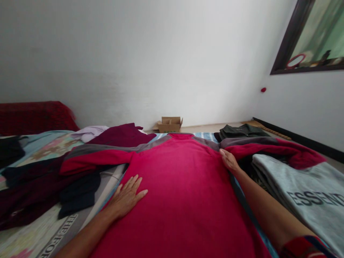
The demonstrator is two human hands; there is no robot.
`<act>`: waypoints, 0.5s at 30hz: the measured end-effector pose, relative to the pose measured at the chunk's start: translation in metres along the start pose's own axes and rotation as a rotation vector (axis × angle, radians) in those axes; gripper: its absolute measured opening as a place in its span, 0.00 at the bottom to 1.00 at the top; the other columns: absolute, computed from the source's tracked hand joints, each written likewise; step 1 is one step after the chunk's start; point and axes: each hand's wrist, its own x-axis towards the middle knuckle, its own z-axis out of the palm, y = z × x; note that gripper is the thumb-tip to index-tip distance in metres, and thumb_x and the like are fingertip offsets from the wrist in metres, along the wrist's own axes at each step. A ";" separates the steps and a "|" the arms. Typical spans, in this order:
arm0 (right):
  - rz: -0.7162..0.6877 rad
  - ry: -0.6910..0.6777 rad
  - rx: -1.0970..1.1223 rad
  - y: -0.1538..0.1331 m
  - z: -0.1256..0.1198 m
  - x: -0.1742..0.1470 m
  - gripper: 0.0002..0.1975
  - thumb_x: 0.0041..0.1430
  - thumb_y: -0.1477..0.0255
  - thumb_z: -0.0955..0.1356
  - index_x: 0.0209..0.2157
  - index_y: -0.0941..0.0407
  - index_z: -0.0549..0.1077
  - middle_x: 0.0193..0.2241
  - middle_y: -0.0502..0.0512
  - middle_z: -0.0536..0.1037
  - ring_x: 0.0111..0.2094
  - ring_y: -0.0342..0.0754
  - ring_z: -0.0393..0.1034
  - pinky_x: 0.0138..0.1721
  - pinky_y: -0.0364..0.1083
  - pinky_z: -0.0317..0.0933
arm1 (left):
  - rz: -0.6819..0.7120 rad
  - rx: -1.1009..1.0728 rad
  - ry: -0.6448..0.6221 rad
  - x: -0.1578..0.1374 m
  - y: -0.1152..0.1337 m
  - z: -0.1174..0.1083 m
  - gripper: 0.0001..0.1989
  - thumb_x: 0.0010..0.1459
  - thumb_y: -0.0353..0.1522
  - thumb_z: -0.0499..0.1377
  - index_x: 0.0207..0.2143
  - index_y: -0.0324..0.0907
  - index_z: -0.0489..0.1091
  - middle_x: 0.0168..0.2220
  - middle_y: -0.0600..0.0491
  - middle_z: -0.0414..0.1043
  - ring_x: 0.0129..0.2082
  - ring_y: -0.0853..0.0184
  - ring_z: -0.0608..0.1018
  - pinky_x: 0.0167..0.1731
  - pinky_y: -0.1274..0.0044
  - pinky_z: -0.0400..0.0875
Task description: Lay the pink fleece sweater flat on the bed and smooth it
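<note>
A red long-sleeved top (pixel 180 186) with grey shoulders lies spread out in front of me, its collar at the far end and its sleeves stretched to both sides. My left hand (pixel 127 197) rests flat on its left side, fingers spread, below the left armpit. At the right armpit, my right hand (pixel 229 162) touches the edge of the top with fingers stretched out; part of that hand is turned away. Beneath the top, a blue-and-white striped cloth (pixel 206 136) shows at the edges.
Folded grey clothing with printed letters (pixel 309 193) lies to the right, near dark folded clothes (pixel 243 131). Maroon (pixel 118 135) and navy garments (pixel 79 193) lie at the left. A cardboard box (pixel 170 125) stands by the wall, and a window (pixel 314 39) is upper right.
</note>
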 end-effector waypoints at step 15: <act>0.010 -0.188 -0.321 0.009 0.030 -0.034 0.32 0.64 0.58 0.54 0.59 0.68 0.58 0.59 0.69 0.58 0.62 0.55 0.48 0.59 0.50 0.43 | 0.064 -0.035 0.059 -0.011 0.040 0.006 0.35 0.59 0.48 0.43 0.62 0.37 0.53 0.65 0.43 0.45 0.65 0.56 0.48 0.60 0.61 0.46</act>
